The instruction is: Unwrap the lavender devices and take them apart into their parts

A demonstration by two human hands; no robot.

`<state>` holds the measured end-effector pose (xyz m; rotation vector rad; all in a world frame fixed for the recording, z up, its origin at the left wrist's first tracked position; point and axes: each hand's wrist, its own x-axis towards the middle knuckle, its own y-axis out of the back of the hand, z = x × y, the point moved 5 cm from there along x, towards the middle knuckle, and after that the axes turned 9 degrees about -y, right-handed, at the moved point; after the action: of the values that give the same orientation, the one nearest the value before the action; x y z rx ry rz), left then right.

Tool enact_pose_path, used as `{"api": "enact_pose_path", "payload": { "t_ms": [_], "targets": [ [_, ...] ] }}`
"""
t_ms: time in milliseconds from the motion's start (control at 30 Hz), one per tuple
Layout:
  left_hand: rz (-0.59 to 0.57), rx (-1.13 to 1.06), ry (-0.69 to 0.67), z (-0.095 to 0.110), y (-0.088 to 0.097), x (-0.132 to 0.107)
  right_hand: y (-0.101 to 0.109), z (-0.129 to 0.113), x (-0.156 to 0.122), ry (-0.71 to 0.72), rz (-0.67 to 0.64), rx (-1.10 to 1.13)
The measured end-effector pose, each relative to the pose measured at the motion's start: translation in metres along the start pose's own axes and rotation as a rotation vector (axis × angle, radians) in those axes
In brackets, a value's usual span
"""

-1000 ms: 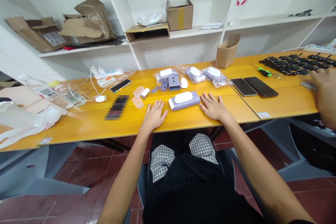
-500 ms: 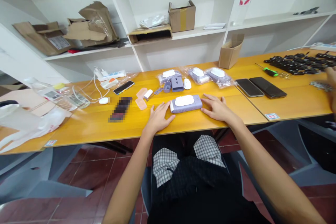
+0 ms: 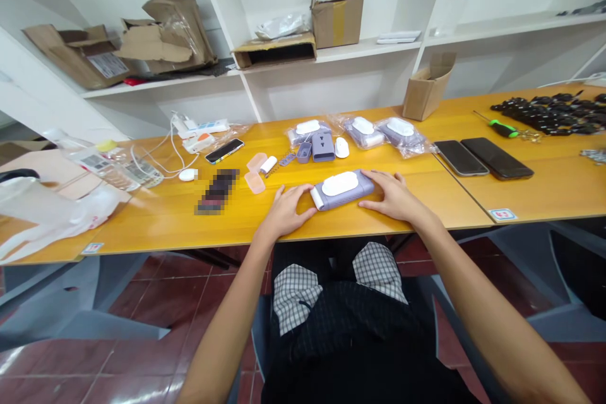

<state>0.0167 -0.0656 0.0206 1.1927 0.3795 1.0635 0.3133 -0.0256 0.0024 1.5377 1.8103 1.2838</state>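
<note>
The lilac case (image 3: pixel 341 190) has turned slightly on the table (image 3: pixel 156 227); the left hand (image 3: pixel 286 211) and right hand (image 3: pixel 395 197) clasp its two ends.

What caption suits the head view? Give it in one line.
Left hand and right hand touch opposite ends of a lilac device with a white oval top on a yellow wooden table.

I'm seeing two smartphones (image 3: pixel 497 158) side by side on the yellow wooden table (image 3: pixel 449 202), a green-handled screwdriver (image 3: pixel 504 129) just beyond them, and a cardboard box (image 3: pixel 337 17) on the white shelf (image 3: pixel 364 49) above
</note>
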Motion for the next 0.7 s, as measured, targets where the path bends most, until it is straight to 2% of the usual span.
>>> {"api": "enact_pose_path", "payload": {
  "t_ms": [267, 533, 700],
  "targets": [
    [0.007, -0.039, -0.011, 0.000, 0.003, -0.001, 0.002, -0.008, 0.001, 0.019, 0.016, 0.125],
    [-0.016, -0.072, 0.018, 0.000, 0.008, -0.001, 0.003, -0.012, 0.000, 0.017, -0.006, 0.102],
    [-0.053, -0.008, -0.016, 0.001, 0.005, 0.000, 0.001, -0.009, 0.001, 0.017, -0.007, 0.085]
  ]
}}
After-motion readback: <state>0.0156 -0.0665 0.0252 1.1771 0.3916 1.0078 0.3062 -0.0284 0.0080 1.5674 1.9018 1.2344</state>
